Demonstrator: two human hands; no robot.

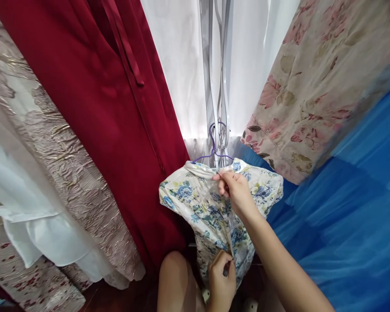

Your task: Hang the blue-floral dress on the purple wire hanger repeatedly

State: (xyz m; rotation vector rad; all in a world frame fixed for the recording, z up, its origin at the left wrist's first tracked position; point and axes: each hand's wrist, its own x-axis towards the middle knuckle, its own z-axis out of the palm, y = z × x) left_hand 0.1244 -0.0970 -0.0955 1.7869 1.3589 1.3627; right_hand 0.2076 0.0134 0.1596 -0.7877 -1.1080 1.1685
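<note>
A short-sleeved white dress (198, 212) with blue and green flowers hangs from a thin purple hanger (213, 147). Its lower part runs down behind my left hand and out of sight. At the middle of the neckline, the fingertips of my right hand (235, 188) are closed on the edge of the cloth. Lower down, my left hand (221, 275) pinches the dress's centre seam between thumb and finger. Whether a zip or buttons run along that seam I cannot tell. The seam stretches between the two hands.
Long garments surround the dress: a dark red one (117, 130) and a textured beige one (74, 147) at left, a pink-flowered one (299, 104) and blue cloth (354, 208) at right. White straps (225, 86) hang before white cloth (178, 56). A bare knee (175, 277) is near my left hand.
</note>
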